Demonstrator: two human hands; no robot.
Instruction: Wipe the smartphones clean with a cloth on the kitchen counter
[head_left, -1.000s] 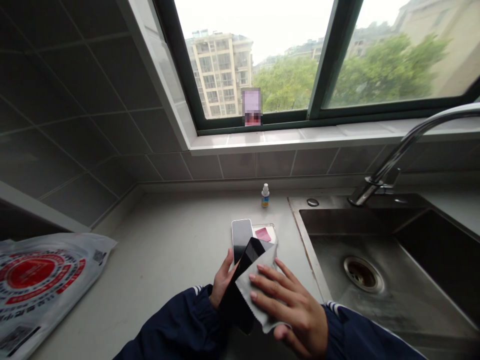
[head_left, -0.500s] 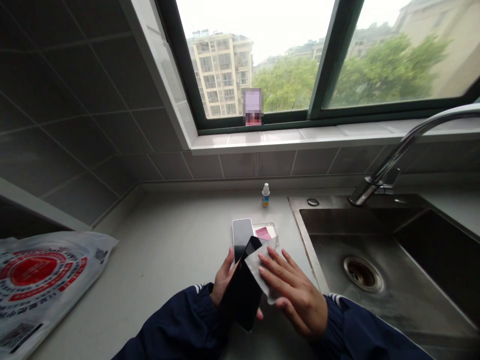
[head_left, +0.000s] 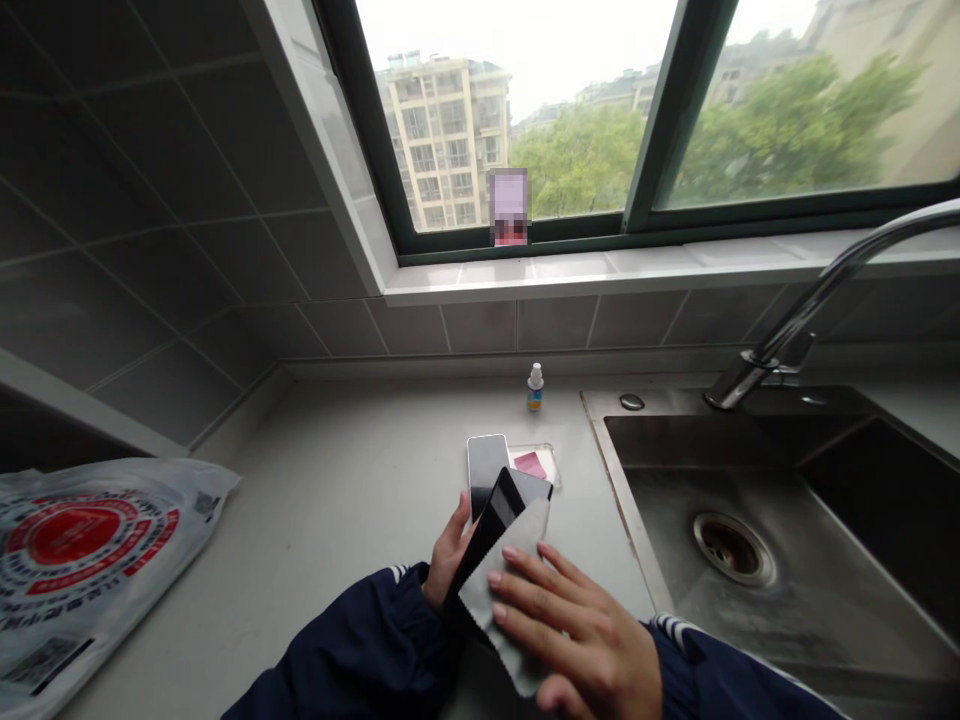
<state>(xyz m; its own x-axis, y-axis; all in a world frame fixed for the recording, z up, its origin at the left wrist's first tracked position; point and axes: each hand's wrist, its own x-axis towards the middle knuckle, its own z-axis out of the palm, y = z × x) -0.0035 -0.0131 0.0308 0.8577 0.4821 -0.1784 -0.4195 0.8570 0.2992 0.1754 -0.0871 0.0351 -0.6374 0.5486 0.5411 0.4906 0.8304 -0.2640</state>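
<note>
A black smartphone (head_left: 501,502), tilted with its glossy screen up, is gripped by my left hand (head_left: 448,555), the thumb along its left edge. Over the screen lies a grey wiping cloth (head_left: 495,580) with a zigzag edge. My right hand (head_left: 581,625) presses the cloth down with its fingers laid nearly straight across it. The fingers of my left hand beneath the phone are hidden. Just beyond, a second phone (head_left: 487,462) with a light frame lies on the counter beside a clear phone case (head_left: 553,462) with a pink piece (head_left: 530,464) in it.
Near the back wall a small white-capped bottle (head_left: 534,388) stands on the pale counter (head_left: 337,480). At the right are a steel sink (head_left: 652,500) and a chrome faucet (head_left: 795,300). A printed plastic bag (head_left: 97,560) lies at the left, and a window (head_left: 585,120) is ahead.
My right hand and the cloth have slid down and left over the black phone, uncovering its upper right corner. My left hand keeps its hold. The view has shifted slightly.
</note>
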